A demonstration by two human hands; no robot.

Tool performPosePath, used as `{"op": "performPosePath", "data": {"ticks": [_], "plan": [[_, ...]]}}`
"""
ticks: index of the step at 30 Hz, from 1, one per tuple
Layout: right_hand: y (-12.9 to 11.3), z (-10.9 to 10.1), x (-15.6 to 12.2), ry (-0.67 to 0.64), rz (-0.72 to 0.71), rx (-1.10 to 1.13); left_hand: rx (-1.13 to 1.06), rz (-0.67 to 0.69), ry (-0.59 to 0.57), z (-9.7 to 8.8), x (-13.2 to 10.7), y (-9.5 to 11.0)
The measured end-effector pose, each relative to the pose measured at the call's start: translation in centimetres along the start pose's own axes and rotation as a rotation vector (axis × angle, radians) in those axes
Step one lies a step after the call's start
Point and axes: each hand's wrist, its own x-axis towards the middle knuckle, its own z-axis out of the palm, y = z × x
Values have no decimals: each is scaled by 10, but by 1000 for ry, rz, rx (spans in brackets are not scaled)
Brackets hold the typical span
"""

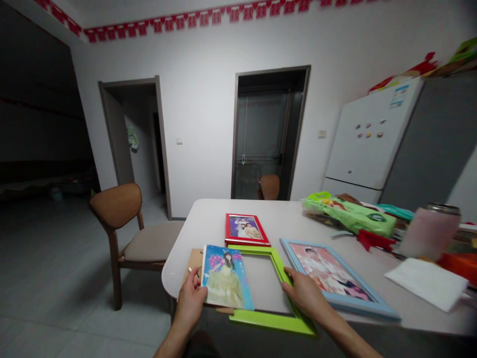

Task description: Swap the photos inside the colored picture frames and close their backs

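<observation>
My left hand (pixel 192 296) is closed on the left edge of a photo print (pixel 226 278) of a person in a pale yellow dress. A brown backing board (pixel 194 259) shows partly behind the print; whether my fingers grip it too is hard to tell. My right hand (pixel 305 292) grips the right side of a lime green picture frame (pixel 274 324), whose middle is see-through. The print overlaps the left part of this frame. Just beyond lies a red picture frame (pixel 266 237) with a photo in it. To the right, a light blue picture frame (pixel 367 306) holds a larger photo.
On the table (pixel 208 216), a green plastic package (pixel 368 218), a pink jar (pixel 430 232) and white tissue (pixel 427 282) sit at the right. A wooden chair (pixel 116 206) stands to the left. Behind are a refrigerator (pixel 367 134) and two doorways.
</observation>
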Motion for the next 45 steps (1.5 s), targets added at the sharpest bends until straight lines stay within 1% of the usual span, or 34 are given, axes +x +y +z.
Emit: {"op": "performPosePath", "data": {"ticks": [2, 5, 8, 10, 15, 17, 19, 20, 22, 24, 28, 29, 31, 33, 36, 37, 39, 41, 42, 44, 45], "plan": [[-1, 2, -1, -54, -32, -60, 72, 11, 2, -2, 1, -3], [-1, 4, -2, -92, -63, -109, 198, 32, -1, -4, 0, 5], [1, 6, -3, -76, -77, -104, 335, 55, 12, -6, -3, 17], [2, 8, -3, -66, -84, -96, 426, 86, 19, -7, -6, 21], [1, 9, -4, -51, -114, -78, 563, 176, 14, -7, -12, 22], [-5, 8, -6, -10, -140, -41, 577, 212, 12, -7, -13, 22], [-15, 8, -8, 22, -156, 51, 586, 262, 28, -7, -13, 21], [-21, 9, -8, 15, -155, 121, 596, 290, 42, -7, -14, 20], [-36, 14, -8, -50, -124, 293, 630, 345, 62, -5, -14, 18], [-49, 22, -5, -151, -29, 476, 666, 378, 58, -2, -16, 15], [-66, 38, 6, -325, 284, 868, 692, 415, 6, 6, -20, 13], [-67, 41, 8, -357, 336, 962, 692, 423, -14, 9, -22, 13], [-69, 45, 11, -403, 380, 1084, 700, 437, -53, 15, -26, 14], [-71, 46, 12, -449, 366, 1116, 730, 455, -92, 22, -31, 16], [-81, 40, 10, -516, 312, 1178, 781, 484, -171, 35, -37, 20], [-86, 35, 9, -514, 297, 1209, 797, 485, -199, 39, -37, 22], [-98, 20, 6, -444, 274, 1251, 815, 484, -227, 45, -35, 26], [-110, 1, 3, -351, 231, 1281, 769, 522, -205, 49, -30, 33], [-114, -8, 2, -320, 199, 1308, 704, 560, -179, 50, -28, 38], [-118, -20, -3, -281, 163, 1376, 499, 606, -105, 53, -23, 49], [-117, -23, -5, -265, 178, 1400, 375, 588, -60, 55, -22, 55]]}}
